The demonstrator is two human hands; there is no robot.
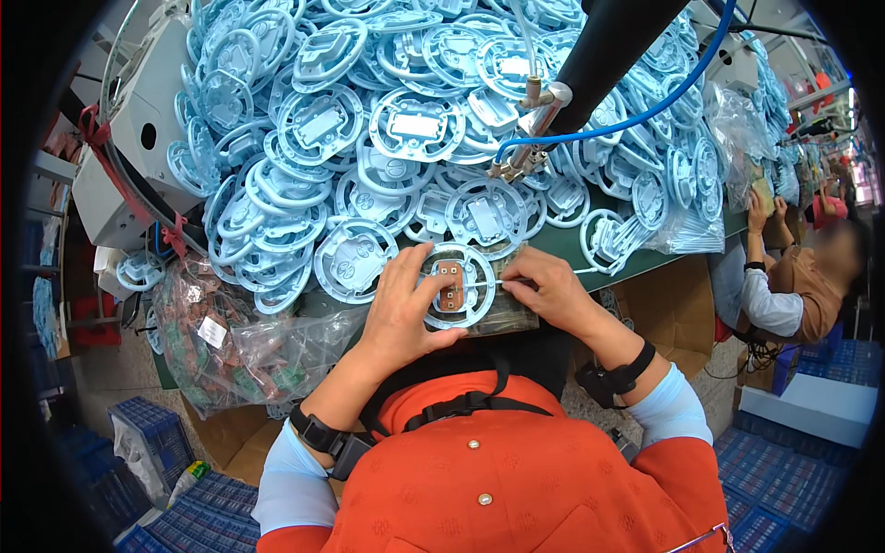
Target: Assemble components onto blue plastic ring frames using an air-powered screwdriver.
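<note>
A light-blue plastic toy steering wheel lies near the table's front edge, with a brown circuit board set in its middle. My left hand grips the wheel's left side, its thumb resting on the board and its fingers at the far rim. Just beyond the right rim, my right hand is closed in a pinch. A thin pale rod shows on both sides of this hand, its near end by the wheel's rim; the pinched part is hidden by the fingers.
A high heap of light-blue wheel parts covers the green table. Above it hangs a dark arm with a metal fitting and blue hose. At left lies a plastic bag of circuit boards. A co-worker sits at right.
</note>
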